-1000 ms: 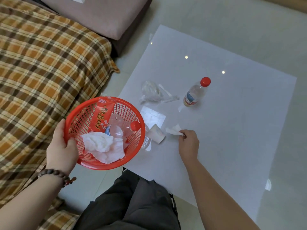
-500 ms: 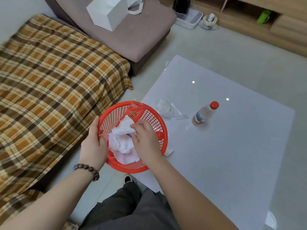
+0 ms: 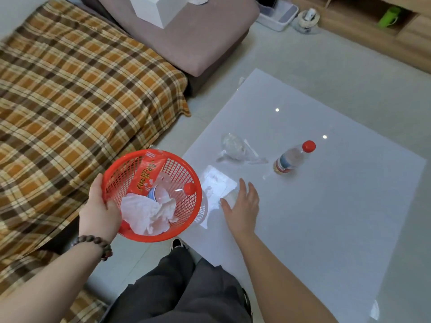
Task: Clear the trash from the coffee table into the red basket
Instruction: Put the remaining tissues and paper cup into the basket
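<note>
The scrap of white paper point(image 3: 229, 197) lies flat on the coffee table point(image 3: 326, 217), just under the spread fingers of my right hand point(image 3: 242, 206), which is open and holds nothing. I judge the scrap weightless and limp, hard to lift off the glossy top, so I would pinch it at an edge or slide it toward the rim. Beside it to the left, my left hand point(image 3: 100, 207) is closed on the rim of the red basket point(image 3: 177, 169), held off the table's near edge; in it are a crumpled tissue point(image 3: 149, 214), a red packet point(image 3: 145, 174) and a bottle. Farther out lie a clear plastic wrapper point(image 3: 235, 148), crinkly and light, and a red-capped bottle point(image 3: 292, 158), smooth, likely to roll, best gripped around its middle.
</note>
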A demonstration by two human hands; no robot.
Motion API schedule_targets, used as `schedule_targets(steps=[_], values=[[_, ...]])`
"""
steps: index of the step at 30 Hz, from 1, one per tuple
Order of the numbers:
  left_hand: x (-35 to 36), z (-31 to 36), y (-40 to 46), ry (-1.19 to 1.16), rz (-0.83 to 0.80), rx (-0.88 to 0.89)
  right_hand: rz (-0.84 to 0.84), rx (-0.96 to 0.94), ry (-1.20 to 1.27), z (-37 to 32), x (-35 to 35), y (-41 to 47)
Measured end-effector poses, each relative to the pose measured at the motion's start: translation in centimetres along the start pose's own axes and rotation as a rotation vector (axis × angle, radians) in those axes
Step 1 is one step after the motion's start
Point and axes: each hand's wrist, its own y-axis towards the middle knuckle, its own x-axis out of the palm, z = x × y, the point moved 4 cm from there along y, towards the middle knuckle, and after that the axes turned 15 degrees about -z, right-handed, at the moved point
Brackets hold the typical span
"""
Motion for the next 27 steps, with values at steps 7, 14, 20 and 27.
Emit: schedule_targets(steps=[7,14,20,27], values=[[0.3,-3.2,0.8,0.032,0.032,-0.012,-0.224,0.029,-0.294,4.7,4.7,3.9],[0.0,-4.6,0.4,0.055,0.048,-0.007,-0.233,0.000,-0.323,4.7,7.3,5.4],[-1.1,-4.5,-0.7,-0.015,0.059,-0.040,-0.001,-0.188,-0.092,-1.1,3.6,3.8],[-1.1,-3.0,-1.3,-0.126,0.013,-0.022,-0.099,-0.581,0.255,-14.8,-0.7,-3.9]])
